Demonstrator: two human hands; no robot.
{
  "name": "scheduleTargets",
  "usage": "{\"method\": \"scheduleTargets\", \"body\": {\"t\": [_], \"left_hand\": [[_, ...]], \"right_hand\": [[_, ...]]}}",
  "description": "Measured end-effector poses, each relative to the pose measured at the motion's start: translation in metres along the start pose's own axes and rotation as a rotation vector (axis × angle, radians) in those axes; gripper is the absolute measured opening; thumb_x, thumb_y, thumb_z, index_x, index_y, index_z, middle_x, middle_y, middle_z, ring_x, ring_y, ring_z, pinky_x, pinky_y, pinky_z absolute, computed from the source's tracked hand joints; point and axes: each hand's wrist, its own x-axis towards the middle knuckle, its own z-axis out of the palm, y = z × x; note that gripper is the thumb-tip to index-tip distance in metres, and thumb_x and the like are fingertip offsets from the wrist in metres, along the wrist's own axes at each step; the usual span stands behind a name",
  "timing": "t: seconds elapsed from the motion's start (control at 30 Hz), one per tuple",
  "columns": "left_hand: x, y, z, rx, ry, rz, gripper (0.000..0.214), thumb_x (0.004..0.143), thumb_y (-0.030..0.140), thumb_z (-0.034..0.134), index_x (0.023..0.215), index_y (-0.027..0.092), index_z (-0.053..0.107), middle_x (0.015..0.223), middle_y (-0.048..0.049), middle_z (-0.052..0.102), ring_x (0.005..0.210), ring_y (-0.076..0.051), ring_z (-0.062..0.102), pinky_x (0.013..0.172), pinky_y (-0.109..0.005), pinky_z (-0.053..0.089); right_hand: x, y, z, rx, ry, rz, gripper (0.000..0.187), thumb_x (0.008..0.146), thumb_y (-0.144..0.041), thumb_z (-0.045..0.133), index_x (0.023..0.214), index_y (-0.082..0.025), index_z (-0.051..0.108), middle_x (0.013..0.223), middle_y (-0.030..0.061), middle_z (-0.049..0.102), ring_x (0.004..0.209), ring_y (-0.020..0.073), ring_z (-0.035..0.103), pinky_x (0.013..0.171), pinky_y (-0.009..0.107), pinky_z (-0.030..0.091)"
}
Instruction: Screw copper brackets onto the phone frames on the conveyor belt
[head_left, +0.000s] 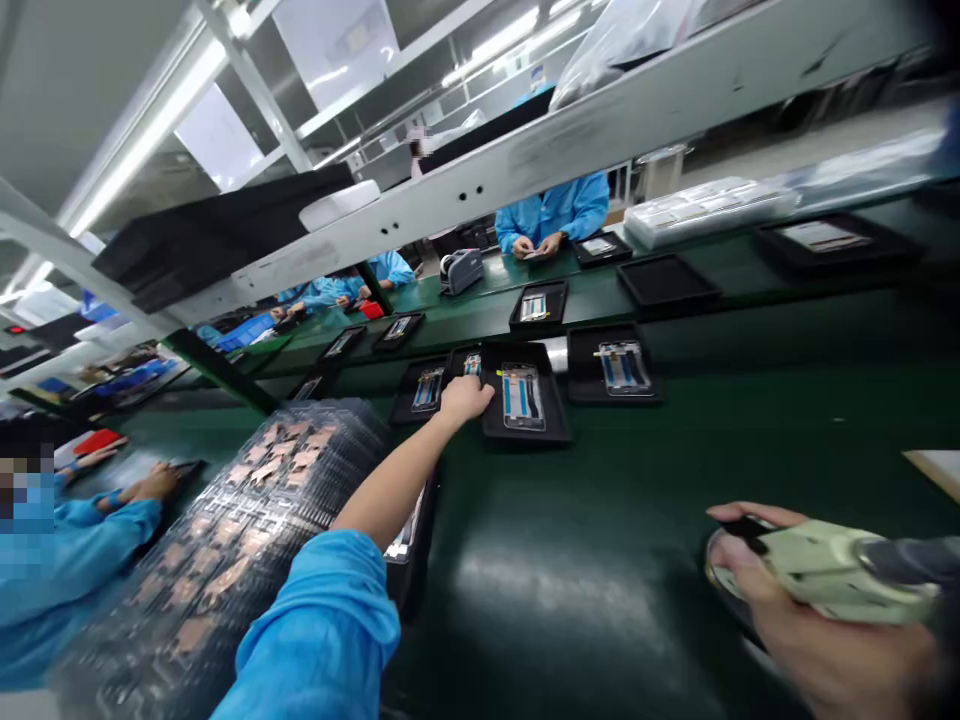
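My left hand (466, 400) reaches across to the far side of the green bench, its fingers closed at the left rim of a black tray (556, 425). Inside that tray lies a phone frame (523, 397) with blue strips. Another black tray (420, 392) sits just left of the hand, and a third, smaller one behind is partly hidden by it. At the lower right, my right hand (787, 620) is wrapped round a pale green tool (840, 565) with a dark grey end. A flat, rounded piece shows by its fingers; motion blur hides its kind.
A tall stack of clear plastic trays (277, 480) with copper-coloured parts stands left of my arm. More black trays (613, 365) line the far side. A grey tape dispenser (461, 270) stands beyond. Co-workers in blue sit opposite and at left. A white beam (525, 165) crosses above.
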Motion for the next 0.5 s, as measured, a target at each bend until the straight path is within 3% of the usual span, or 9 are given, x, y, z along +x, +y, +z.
{"method": "scheduleTargets", "body": {"t": [0.13,0.23,0.37,0.5], "left_hand": [[0.054,0.022,0.008,-0.008,0.017,0.025,0.036,0.101,0.041,0.062,0.125,0.014,0.063,0.124,-0.0104,0.065,0.109,-0.022,0.066,0.095,-0.044,0.057],[0.066,0.024,0.022,-0.026,0.025,0.094,0.035,0.102,0.040,0.062,0.127,0.015,0.063,0.126,-0.0103,0.064,0.109,-0.023,0.065,0.095,-0.043,0.058],[0.052,-0.004,0.042,-0.001,0.048,0.179,0.034,0.102,0.039,0.062,0.129,0.017,0.062,0.130,-0.0104,0.062,0.113,-0.023,0.064,0.097,-0.044,0.057],[0.041,-0.040,0.051,0.106,0.061,0.166,0.034,0.102,0.038,0.062,0.130,0.018,0.062,0.135,-0.0115,0.060,0.118,-0.024,0.062,0.101,-0.046,0.055]], "right_hand": [[0.002,0.004,0.004,-0.031,-0.003,-0.059,0.043,0.080,-0.065,0.069,0.089,-0.023,0.072,0.076,0.0029,0.069,0.057,0.0233,0.065,0.044,0.033,0.052],[0.003,0.003,0.005,-0.041,0.001,-0.067,0.042,0.081,-0.064,0.069,0.091,-0.024,0.072,0.077,0.0020,0.070,0.058,0.0233,0.066,0.046,0.033,0.051],[0.001,0.003,0.004,-0.040,0.010,-0.058,0.041,0.081,-0.065,0.068,0.090,-0.025,0.071,0.081,0.0017,0.070,0.061,0.0223,0.066,0.051,0.034,0.054],[-0.004,0.009,0.003,-0.048,-0.068,0.016,0.039,0.081,-0.061,0.069,0.096,-0.025,0.070,0.085,0.0025,0.071,0.072,0.0240,0.070,0.054,0.031,0.055]]}}
